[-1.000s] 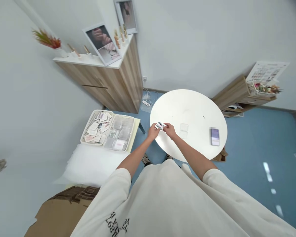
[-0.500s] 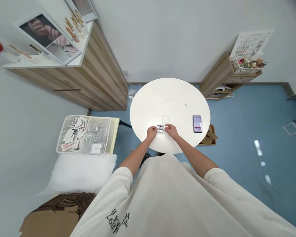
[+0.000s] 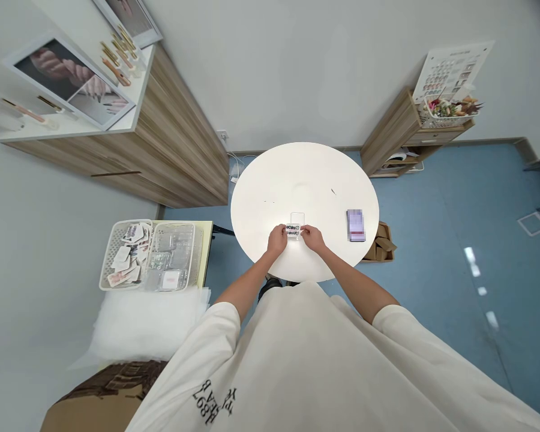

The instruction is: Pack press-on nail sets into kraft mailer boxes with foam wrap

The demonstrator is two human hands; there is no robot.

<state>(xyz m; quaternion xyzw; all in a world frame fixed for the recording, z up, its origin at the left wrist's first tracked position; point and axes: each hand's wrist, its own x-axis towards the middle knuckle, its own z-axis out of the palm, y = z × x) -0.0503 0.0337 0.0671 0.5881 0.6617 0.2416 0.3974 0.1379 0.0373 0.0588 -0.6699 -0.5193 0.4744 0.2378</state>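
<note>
Left hand (image 3: 277, 239), right hand (image 3: 314, 238) level, gripping card (image 3: 292, 230).

- Our single view looks from the wearer's head, forward and steeply down over the nearby white shirt (image 3: 310, 360).
- We see the left hand (image 3: 277, 239) and right hand (image 3: 313, 239) farther off, mid-frame.
- We reach past the round table (image 3: 306, 168) to the wall (image 3: 292, 72).

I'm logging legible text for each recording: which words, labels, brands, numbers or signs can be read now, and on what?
"SEA B": white shirt.
"897": same shirt; the adjoining character is unclear.
Distorted, unreadable: smaller lettering beside those on the shirt.
Too small or blurred: any print on the small card, white chart and loose cards.
Pixelated: purple item.
</note>
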